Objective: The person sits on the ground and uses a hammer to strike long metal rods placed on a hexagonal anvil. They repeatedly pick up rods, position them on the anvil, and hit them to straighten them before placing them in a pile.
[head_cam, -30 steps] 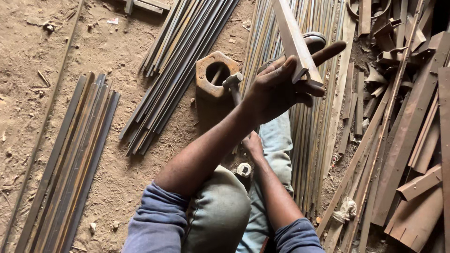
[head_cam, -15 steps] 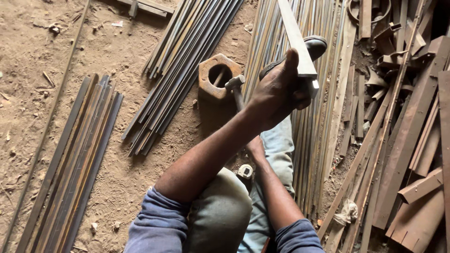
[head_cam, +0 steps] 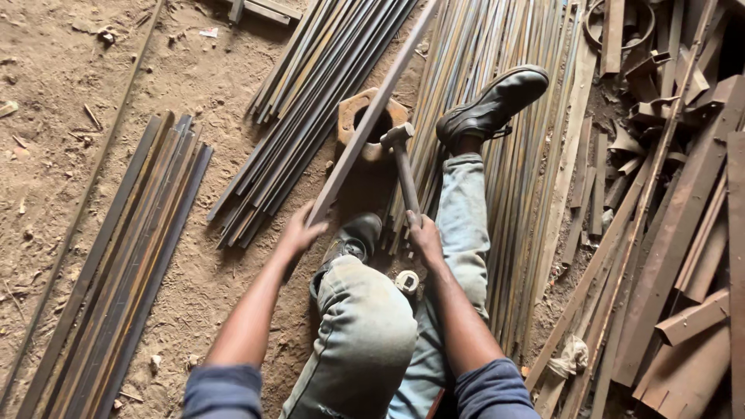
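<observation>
The person sits on a bare dirt floor (head_cam: 93,85), one knee drawn up in worn grey trousers, the other leg stretched out with a black shoe (head_cam: 493,105) resting on laid bars. The left hand (head_cam: 299,231) is closed around the near end of a long flat metal bar (head_cam: 372,116), which runs away up and to the right, crossing over a rusted octagonal steel block (head_cam: 353,116) with a round hole. The right hand (head_cam: 425,233) is wrapped round the wooden handle of a hammer (head_cam: 403,167); the steel head sits just beside the block and close against the bar. Open dirt lies to the left, bounded by a bundle of dark angle bars (head_cam: 132,256). Beyond the block a second bundle (head_cam: 310,93) fans outward. To the right, a wide bed of thin rods (head_cam: 504,155) meets a heap of rusty offcuts (head_cam: 683,233), leaving little free ground
</observation>
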